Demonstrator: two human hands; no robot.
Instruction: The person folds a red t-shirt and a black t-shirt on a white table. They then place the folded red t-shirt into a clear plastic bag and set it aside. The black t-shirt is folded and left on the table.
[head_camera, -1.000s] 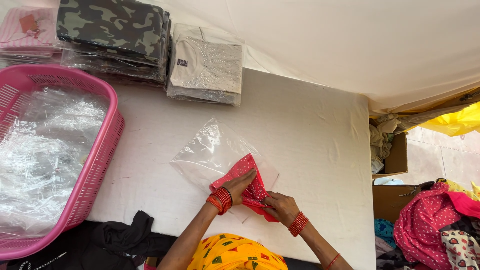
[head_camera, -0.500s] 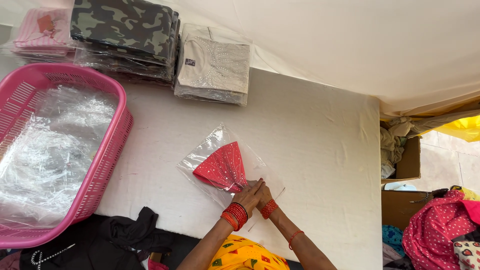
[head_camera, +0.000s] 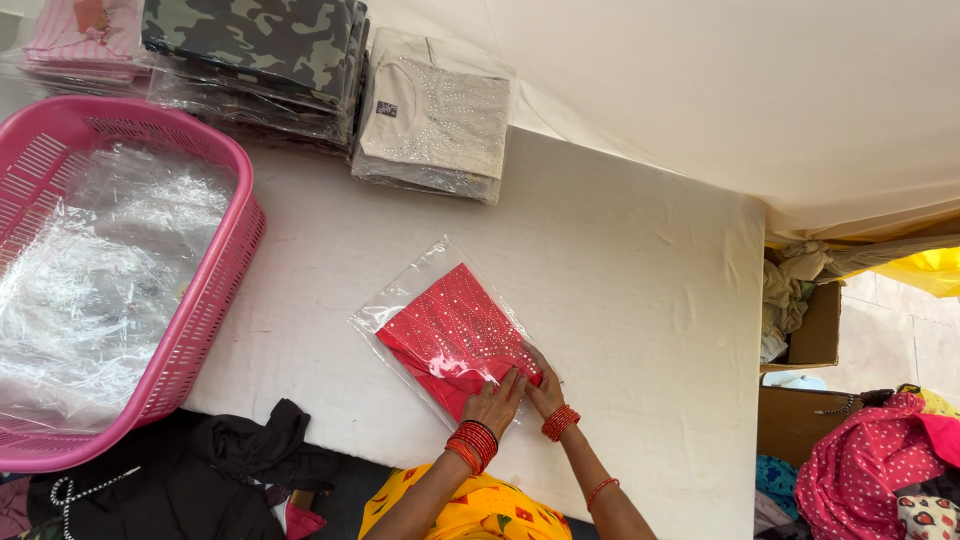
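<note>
View: head camera, looking down on the bench.
Work item: folded red garment with small sparkling studs (head_camera: 452, 335), lying inside a clear plastic sleeve bag (head_camera: 400, 300); the bag lies flat on the white cloth-covered bench (head_camera: 640, 270), near its front edge, roughly midway along it.
Bag orientation: set diagonally; one corner points toward the back of the bench, the near end lies under the hands.
Left hand (head_camera: 492, 405): palm down, flat on the near end of the bag, stack of red bangles at the wrist; fingers extended and pressing, gripping nothing.
Right hand (head_camera: 545, 392): just beside the left, touching it; fingers laid flat on the near right edge of the bag, likewise pressing rather than grasping.
Step in hand (judgement): flattening and closing the near end of the bag over the garment.
Method: keep both palms flat; stroke from the garment outward to expel air; hold the garment square so its corners stay inside the film.
Risk (judgement): trapped air or a creased flap would leave a wrinkled pack; the thin film may slide on the cloth.
Left end of bench: pink slotted plastic basket (head_camera: 215, 300) holding loose clear film.
Back left corner: stacks of bagged garments, camouflage (head_camera: 260, 40) and beige with studs (head_camera: 435, 125).
Front edge, left: black cloth (head_camera: 240, 455) hanging over.
</note>
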